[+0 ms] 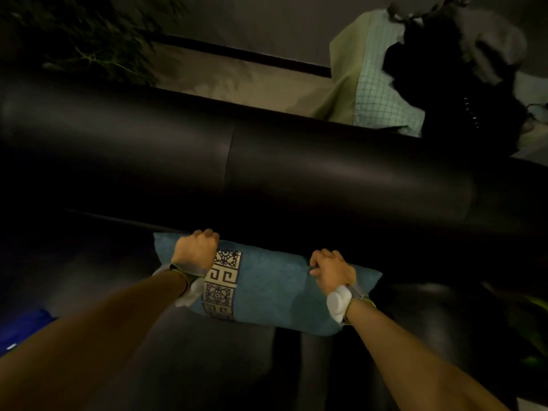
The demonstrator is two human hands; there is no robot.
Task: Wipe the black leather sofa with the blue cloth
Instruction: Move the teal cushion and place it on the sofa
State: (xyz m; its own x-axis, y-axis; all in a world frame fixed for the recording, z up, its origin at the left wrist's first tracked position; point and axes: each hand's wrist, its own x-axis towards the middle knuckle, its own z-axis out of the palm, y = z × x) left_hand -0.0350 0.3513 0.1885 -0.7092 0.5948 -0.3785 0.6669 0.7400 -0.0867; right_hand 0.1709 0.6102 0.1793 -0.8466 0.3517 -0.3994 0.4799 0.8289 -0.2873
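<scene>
The black leather sofa (296,167) fills the middle of the view, its rounded backrest running left to right and its seat below. A blue cushion (275,289) with a patterned black-and-cream band lies on the seat against the backrest. My left hand (195,250) grips the cushion's far left edge. My right hand (332,271) grips its far right edge. Both wrists carry white bands. A bright blue thing (26,327), perhaps the blue cloth, shows at the dark left edge; I cannot tell for sure.
Behind the sofa lies pale floor (237,78) with a dark skirting and a grey wall. A leafy plant (89,40) stands at the top left. A green and checked fabric (370,78) with a dark bulky shape beside it sits at the top right.
</scene>
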